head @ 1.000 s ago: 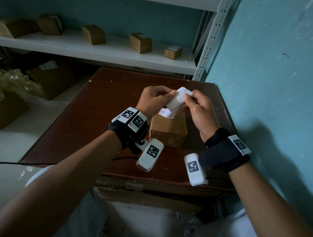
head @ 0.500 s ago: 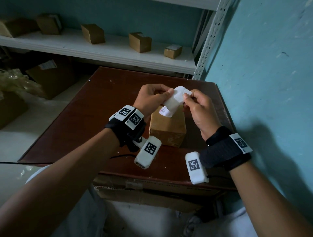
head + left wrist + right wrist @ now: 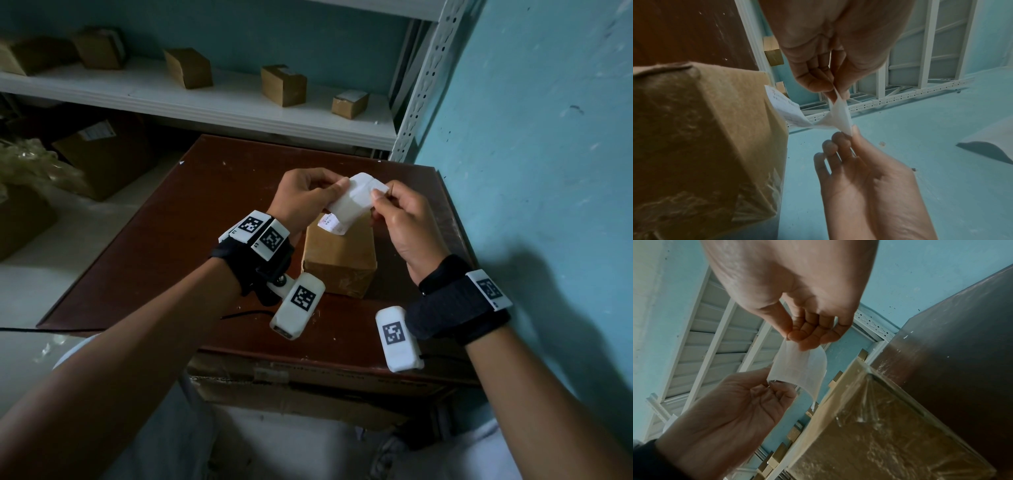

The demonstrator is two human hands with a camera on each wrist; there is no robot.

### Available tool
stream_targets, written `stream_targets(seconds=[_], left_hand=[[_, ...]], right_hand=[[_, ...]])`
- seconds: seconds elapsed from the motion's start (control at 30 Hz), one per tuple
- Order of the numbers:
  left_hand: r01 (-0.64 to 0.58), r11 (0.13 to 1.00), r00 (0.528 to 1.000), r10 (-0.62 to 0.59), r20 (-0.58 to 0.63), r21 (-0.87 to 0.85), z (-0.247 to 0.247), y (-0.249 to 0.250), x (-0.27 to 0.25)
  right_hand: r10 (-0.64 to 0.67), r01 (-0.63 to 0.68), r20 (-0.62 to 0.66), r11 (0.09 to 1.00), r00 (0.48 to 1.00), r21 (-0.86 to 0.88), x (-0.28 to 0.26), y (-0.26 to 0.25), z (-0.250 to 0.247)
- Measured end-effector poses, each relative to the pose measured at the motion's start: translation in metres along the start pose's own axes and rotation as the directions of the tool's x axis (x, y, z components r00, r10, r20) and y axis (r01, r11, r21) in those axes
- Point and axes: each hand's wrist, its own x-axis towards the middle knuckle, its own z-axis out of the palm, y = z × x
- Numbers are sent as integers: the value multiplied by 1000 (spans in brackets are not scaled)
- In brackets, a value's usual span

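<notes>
2 hands: left hand (image 3: pixel 303 200), right hand (image 3: pixel 406 226). 1 label (image 3: pixel 351 200) btwn them. 1 table (image 3: pixel 191 222) w/ 1 box (image 3: pixel 337 260) on it. 1 shelf (image 3: pixel 239 106) w/ 5 shelf boxes (image 3: pixel 24 60) (image 3: pixel 99 48) (image 3: pixel 188 68) (image 3: pixel 282 85) (image 3: pixel 349 102) (far-left one dim, cut by the edge). 2 floor cartons (image 3: pixel 102 161) (image 3: pixel 20 222) at left, 1 low carton (image 3: pixel 308 380) under the table front. 2 wristbands (image 3: pixel 233 260) (image 3: pixel 452 305), 2 wrist cams (image 3: pixel 298 308) (image 3: pixel 397 337). 1 heap of wrap (image 3: pixel 34 168).

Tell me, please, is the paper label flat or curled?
Curled: the label arches between left hand and right hand, each pinching one end.
</notes>
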Motion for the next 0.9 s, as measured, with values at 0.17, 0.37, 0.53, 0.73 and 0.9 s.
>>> stream_targets(seconds=[0.17,0.37,0.53,0.73,0.9], left_hand=[[4,1000,1000,-4,3,0,0,0,0],[-5,1000,1000,5,-9,-10,-1,-1,2],[-12,1000,1000,11,-11,-14,-1,-1,2],[-14,1000,1000,14,-16,-11,-2,0,3],[-14,1000,1000,14,-22,2,-3,1,2]], right_hand=[[1,-1,0,1000,1000,6,0,0,0],[-2,2,0,1000,1000,12,0,0,0],[-4,4,3,1000,1000,14,-1,0,0],[-4,4,4,1000,1000,17,0,1,-1],[-1,1,6,1000,1000,12,0,1,-1]])
